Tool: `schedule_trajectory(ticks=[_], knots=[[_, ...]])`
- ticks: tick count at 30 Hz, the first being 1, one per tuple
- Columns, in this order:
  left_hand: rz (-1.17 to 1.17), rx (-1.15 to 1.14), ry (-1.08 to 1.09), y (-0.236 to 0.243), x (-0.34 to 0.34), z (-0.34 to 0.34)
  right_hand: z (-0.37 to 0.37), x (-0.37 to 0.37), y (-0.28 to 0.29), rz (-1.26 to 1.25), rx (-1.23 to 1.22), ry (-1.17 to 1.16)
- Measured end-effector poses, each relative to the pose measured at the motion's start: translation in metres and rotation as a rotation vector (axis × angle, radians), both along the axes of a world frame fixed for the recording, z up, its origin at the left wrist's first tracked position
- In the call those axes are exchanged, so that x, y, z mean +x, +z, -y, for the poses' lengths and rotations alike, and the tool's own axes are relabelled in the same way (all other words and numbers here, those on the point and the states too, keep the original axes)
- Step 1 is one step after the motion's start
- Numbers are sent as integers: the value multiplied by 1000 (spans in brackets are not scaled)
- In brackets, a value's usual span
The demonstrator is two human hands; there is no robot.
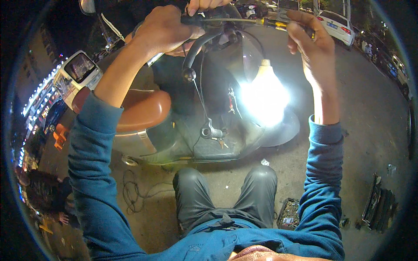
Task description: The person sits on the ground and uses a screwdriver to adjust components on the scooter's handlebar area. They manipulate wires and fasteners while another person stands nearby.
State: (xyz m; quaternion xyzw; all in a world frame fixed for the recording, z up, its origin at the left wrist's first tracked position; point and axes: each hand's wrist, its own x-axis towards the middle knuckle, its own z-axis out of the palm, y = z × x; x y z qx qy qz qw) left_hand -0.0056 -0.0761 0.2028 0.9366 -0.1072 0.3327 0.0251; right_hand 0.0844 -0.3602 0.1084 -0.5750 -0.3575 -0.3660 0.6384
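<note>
In my right hand [311, 43] is a screwdriver [275, 24] with a yellow and dark handle, its long shaft pointing left across the handlebar area. My left hand [165, 31] is closed beside the shaft's far end, around a dark part I cannot make out. Another person's fingers [203, 5] reach in from the top edge, close to that spot. Below hangs a dark curved bar [198, 52] with a cable running down from its end. The scooter [174, 143] stands before my knees, with a brown seat [146, 108].
A glowing bulb [265, 95] hangs over the scooter's front. A cylindrical part with keys [211, 132] dangles above the footboard. Coiled cable [135, 191] lies on the ground at left. A tray of small parts [288, 213] and an opened dark case [378, 204] lie at right.
</note>
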Motion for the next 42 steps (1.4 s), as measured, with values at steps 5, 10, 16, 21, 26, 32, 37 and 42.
schedule_trajectory(ticks=[5,10,16,21,26,32,37,42], knots=[[-24,-22,117,1,-3,2,8,9,-13,-98,-49,151],[32,0,125,0,-2,2,12,18,-17,-67,-91,152],[23,43,124,1,1,0,20,12,17,-404,-122,544],[22,70,128,2,-4,3,7,11,-11,-421,51,546],[-174,-35,101,6,-10,9,12,26,-19,-210,-19,444],[27,133,140,1,-6,5,10,24,-23,-301,-9,519],[52,125,75,2,-1,2,13,28,-14,-128,-81,275],[73,156,152,1,-1,5,6,23,-5,-128,30,252]])
